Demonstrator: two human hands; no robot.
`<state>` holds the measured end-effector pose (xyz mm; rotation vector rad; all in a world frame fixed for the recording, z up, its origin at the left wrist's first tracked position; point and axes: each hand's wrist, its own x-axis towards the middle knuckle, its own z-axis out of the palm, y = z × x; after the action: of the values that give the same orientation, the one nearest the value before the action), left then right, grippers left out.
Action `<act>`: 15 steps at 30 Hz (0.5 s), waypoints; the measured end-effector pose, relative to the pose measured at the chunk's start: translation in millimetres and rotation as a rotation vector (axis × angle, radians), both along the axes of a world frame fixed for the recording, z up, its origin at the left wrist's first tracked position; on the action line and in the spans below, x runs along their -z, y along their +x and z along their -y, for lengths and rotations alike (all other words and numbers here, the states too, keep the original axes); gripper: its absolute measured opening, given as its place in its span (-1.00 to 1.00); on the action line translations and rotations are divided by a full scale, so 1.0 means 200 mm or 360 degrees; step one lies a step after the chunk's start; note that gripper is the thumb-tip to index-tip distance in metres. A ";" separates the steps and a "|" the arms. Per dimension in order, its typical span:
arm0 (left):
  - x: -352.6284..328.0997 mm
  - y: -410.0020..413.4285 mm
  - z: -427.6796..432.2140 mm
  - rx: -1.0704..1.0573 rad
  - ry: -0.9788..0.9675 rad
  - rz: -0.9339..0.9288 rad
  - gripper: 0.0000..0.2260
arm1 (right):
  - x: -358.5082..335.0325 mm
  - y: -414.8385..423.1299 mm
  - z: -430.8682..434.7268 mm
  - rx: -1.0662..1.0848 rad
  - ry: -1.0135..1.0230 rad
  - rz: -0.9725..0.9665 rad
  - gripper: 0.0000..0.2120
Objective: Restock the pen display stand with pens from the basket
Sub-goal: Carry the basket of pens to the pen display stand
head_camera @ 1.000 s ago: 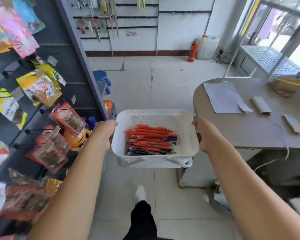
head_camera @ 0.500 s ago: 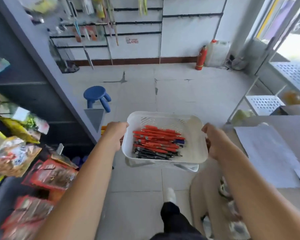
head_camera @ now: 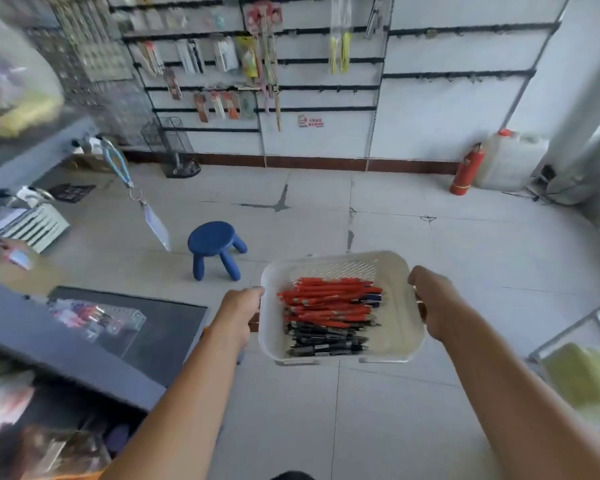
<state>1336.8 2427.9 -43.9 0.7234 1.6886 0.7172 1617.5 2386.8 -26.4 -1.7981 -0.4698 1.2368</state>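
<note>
Over the last second my view has swung round. The table with papers that filled the right of the frame is gone, and a dark grey counter has come into the lower left. On it stands a clear acrylic box with a blurred clutter of coloured sticks inside, which I take to be the pen display stand, though the blur keeps me from being sure. Just right of it, left of centre on the tiled floor, the small blue round plastic stool looks larger and nearer than before. My left hand grips the left rim of the white plastic basket, thumb on top and fingers curled under, the same hold as a second ago. The basket sits right of centre, held up in the air between both hands, well apart from the counter. The orange pens and the black pens lie in the same neat stack on its floor, and none has been taken out. My right hand clasps the right rim in the same way. In the upper right a red fire extinguisher stands against the wall. I judge that restocking has not begun. The turn has only brought the likely stand within range, off to my left.
</note>
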 end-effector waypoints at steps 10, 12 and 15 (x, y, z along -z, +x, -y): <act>0.13 0.18 -1.31 -0.0063 0.0087 -0.0008 -0.70 | 0.16 0.18 -1.23 0.0016 -0.0113 -0.0182 -0.89; 0.14 0.20 -1.60 -0.0017 0.0065 -0.0035 -0.71 | 0.19 0.19 -1.48 0.0076 -0.0167 -0.0218 -0.92; 0.09 0.23 -1.99 0.0011 0.0041 0.0011 -0.85 | 0.15 0.21 -1.88 0.0108 -0.0145 -0.0221 -0.95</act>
<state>1383.7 2826.2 -61.3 0.7439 1.6727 0.7371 1659.8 2762.9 -57.0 -1.7742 -0.2754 1.3438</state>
